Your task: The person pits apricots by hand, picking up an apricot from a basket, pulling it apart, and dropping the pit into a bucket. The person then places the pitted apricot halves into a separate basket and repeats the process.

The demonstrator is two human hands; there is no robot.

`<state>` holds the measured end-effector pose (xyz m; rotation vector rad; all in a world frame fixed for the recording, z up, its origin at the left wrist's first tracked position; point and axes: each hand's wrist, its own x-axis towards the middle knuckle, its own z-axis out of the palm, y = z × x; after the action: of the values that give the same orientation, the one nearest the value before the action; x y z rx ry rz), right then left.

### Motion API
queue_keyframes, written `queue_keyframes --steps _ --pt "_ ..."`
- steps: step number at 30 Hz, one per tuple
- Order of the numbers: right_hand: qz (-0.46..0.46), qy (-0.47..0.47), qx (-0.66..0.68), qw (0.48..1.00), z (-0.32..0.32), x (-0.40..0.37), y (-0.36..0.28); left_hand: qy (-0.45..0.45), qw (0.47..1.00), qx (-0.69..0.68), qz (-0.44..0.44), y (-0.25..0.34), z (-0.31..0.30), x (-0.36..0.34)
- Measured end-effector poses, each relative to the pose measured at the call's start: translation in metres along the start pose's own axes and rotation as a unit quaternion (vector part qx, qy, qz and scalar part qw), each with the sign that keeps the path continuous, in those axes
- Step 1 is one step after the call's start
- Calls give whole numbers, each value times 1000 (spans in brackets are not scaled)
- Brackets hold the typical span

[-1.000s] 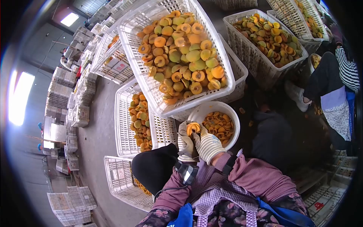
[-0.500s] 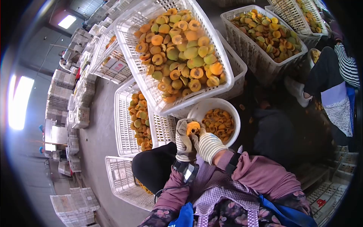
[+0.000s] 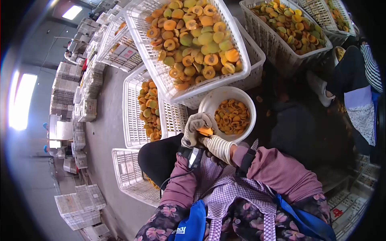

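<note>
My L hand grips an orange stone-fruit pc; R hand adjacent, can't tell its grip, nr white bucket's near-left rim

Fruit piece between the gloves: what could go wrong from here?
The fruit piece is mostly hidden between the left hand and right hand, so a poor grip or a stray fingertip might go unnoticed. If it slips, it could drop onto the apron or into the tub beside the hands. The right hand is close to that tub, so a wide movement might knock it.
</note>
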<state>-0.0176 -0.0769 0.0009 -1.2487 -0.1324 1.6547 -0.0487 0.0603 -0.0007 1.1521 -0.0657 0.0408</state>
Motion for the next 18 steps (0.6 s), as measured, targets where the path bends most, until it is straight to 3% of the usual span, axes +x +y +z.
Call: queue_keyframes --steps 1,2,3,4,5,8,10,11,13,18 --pt "-2 -1 -7 1000 1 -5 0 1 1000 2 7 0 1 -2" --pt "14 5 10 1000 7 -32 -18 179 958 209 83 5 7 -1" --pt "29 12 27 999 9 -46 -32 256 907 305 133 10 7 6" --pt "-59 -9 128 990 10 -30 -15 343 836 396 164 15 7 12" --pt "-14 29 208 978 11 -37 -21 333 828 428 145 26 -3 21" --pt "-15 98 288 953 -1 -19 -25 293 797 522 79 59 -46 57" --pt "-67 83 286 952 -5 -16 -32 184 703 685 -53 38 -103 107" --pt "-72 87 287 951 -7 -10 -32 83 588 789 -156 13 -141 138" --pt "-108 142 278 944 -11 5 -29 85 554 712 -424 16 -85 176" --pt "-62 144 285 946 -10 -1 -40 104 577 694 -418 7 -101 181"
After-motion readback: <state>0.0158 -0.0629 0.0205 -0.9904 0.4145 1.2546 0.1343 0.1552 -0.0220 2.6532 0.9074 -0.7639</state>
